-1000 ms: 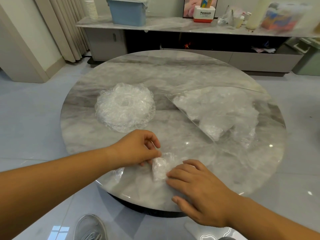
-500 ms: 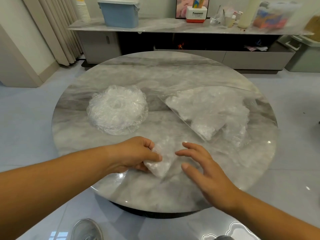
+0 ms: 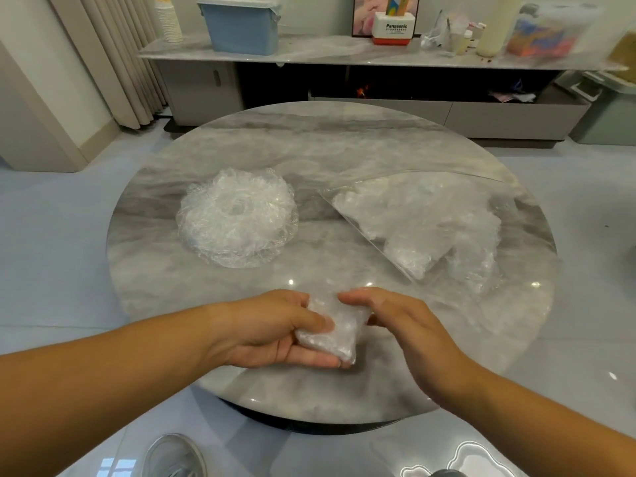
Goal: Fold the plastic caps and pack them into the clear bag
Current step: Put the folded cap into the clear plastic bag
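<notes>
A folded clear plastic cap (image 3: pixel 332 330) lies in my left hand (image 3: pixel 272 330), thumb on top and fingers under it, just above the near part of the round marble table (image 3: pixel 327 156). My right hand (image 3: pixel 399 325) touches the cap's right side with bent fingers. A round stack of unfolded plastic caps (image 3: pixel 237 220) sits on the table's left half. The clear bag (image 3: pixel 423 222) lies on the right half with several folded caps inside; its open mouth faces left.
A low marble sideboard (image 3: pixel 344 55) runs behind the table with a blue bin (image 3: pixel 241 25), a white box and bottles on it. Curtains hang at the far left. A shoe (image 3: pixel 175 457) shows on the tiled floor below the table edge.
The cap went from lying on the table under both hands to being gathered and lifted in my left hand. My right hand let go, then came back against its right side.
</notes>
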`<state>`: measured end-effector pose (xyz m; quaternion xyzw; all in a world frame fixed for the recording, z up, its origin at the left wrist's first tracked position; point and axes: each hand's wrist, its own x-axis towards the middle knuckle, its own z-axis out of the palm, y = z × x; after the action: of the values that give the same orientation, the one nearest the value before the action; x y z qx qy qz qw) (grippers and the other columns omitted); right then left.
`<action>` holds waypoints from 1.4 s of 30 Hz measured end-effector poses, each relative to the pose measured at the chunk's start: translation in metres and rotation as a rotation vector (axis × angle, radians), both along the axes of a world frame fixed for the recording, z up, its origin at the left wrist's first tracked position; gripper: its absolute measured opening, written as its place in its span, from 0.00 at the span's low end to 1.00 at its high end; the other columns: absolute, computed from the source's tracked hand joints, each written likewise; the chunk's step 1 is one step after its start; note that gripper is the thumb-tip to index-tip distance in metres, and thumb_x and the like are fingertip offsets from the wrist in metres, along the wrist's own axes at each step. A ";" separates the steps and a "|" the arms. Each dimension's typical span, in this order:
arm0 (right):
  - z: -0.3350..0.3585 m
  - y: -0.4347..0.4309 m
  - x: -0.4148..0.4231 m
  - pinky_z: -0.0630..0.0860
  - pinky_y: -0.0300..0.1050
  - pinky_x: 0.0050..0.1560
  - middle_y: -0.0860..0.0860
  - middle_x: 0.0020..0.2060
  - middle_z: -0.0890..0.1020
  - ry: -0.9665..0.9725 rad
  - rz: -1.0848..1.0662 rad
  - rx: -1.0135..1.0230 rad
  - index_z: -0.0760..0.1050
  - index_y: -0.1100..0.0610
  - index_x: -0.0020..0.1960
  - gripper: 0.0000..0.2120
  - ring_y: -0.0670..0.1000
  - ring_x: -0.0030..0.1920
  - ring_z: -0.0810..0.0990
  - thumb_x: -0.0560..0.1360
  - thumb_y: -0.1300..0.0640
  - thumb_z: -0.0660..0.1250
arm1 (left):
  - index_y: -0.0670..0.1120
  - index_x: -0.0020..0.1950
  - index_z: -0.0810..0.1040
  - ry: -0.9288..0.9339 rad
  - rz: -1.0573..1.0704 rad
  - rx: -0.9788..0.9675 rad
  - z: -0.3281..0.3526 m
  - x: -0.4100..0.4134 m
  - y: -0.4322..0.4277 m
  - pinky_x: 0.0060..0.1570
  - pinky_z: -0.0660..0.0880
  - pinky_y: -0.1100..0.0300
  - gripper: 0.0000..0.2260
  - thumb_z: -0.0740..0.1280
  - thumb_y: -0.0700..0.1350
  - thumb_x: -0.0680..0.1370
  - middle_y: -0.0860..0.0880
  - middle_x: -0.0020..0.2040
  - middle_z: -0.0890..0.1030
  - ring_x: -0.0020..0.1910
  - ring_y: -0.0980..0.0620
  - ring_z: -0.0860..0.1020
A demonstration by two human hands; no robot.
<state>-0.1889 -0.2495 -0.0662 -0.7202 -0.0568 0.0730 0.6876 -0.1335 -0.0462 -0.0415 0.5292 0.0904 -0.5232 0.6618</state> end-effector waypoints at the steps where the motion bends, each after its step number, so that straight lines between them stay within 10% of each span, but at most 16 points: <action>1: 0.000 -0.001 -0.003 0.72 0.39 0.65 0.43 0.58 0.84 -0.101 0.024 -0.115 0.83 0.51 0.60 0.22 0.45 0.64 0.79 0.76 0.40 0.61 | 0.36 0.66 0.75 0.038 0.020 -0.020 0.000 0.002 0.002 0.44 0.84 0.53 0.14 0.61 0.31 0.81 0.34 0.58 0.82 0.55 0.37 0.83; 10: -0.003 -0.009 -0.015 0.68 0.49 0.70 0.45 0.72 0.70 -0.724 0.364 -0.822 0.62 0.53 0.78 0.29 0.47 0.76 0.64 0.81 0.43 0.60 | 0.32 0.72 0.69 0.156 -0.011 -0.186 -0.002 0.017 0.014 0.61 0.79 0.49 0.29 0.61 0.55 0.83 0.32 0.68 0.75 0.66 0.37 0.77; 13: -0.008 -0.010 -0.015 0.62 0.45 0.74 0.49 0.78 0.63 -0.741 0.396 -0.984 0.52 0.55 0.82 0.35 0.45 0.78 0.59 0.82 0.37 0.55 | 0.33 0.67 0.74 0.046 -0.003 -0.078 -0.001 0.011 0.008 0.61 0.79 0.52 0.22 0.67 0.48 0.80 0.35 0.65 0.79 0.64 0.41 0.79; 17: -0.006 -0.010 -0.021 0.57 0.36 0.75 0.36 0.78 0.55 -0.538 0.329 -0.770 0.44 0.38 0.80 0.32 0.41 0.78 0.56 0.81 0.33 0.52 | 0.33 0.67 0.75 -0.035 0.098 -0.001 -0.003 0.012 0.002 0.54 0.82 0.54 0.16 0.66 0.36 0.80 0.35 0.61 0.81 0.59 0.42 0.82; 27: 0.029 -0.012 -0.014 0.78 0.53 0.64 0.44 0.55 0.85 0.103 -0.166 0.016 0.85 0.42 0.53 0.14 0.45 0.60 0.82 0.78 0.39 0.63 | 0.43 0.64 0.78 -0.432 0.221 -0.030 0.029 0.015 -0.036 0.47 0.83 0.53 0.17 0.66 0.29 0.78 0.33 0.62 0.79 0.56 0.39 0.82; 37: 0.072 -0.079 -0.016 0.81 0.53 0.55 0.51 0.45 0.88 -0.053 -0.502 -0.035 0.88 0.52 0.43 0.24 0.52 0.49 0.86 0.81 0.44 0.57 | 0.50 0.66 0.74 -0.743 0.052 0.060 0.062 0.002 -0.102 0.52 0.82 0.50 0.13 0.66 0.45 0.82 0.45 0.58 0.82 0.52 0.47 0.85; 42: 0.074 -0.135 -0.006 0.82 0.55 0.51 0.53 0.43 0.87 -0.055 -0.840 -0.136 0.85 0.54 0.47 0.27 0.56 0.47 0.86 0.86 0.43 0.51 | 0.59 0.66 0.76 -1.289 -0.168 0.431 0.057 0.008 -0.120 0.62 0.66 0.71 0.13 0.59 0.56 0.83 0.62 0.70 0.69 0.67 0.65 0.69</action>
<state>-0.1945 -0.3840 0.0074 -0.7262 0.2281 -0.2292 0.6068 -0.1251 -0.1658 0.0159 0.8602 -0.2609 -0.1238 0.4204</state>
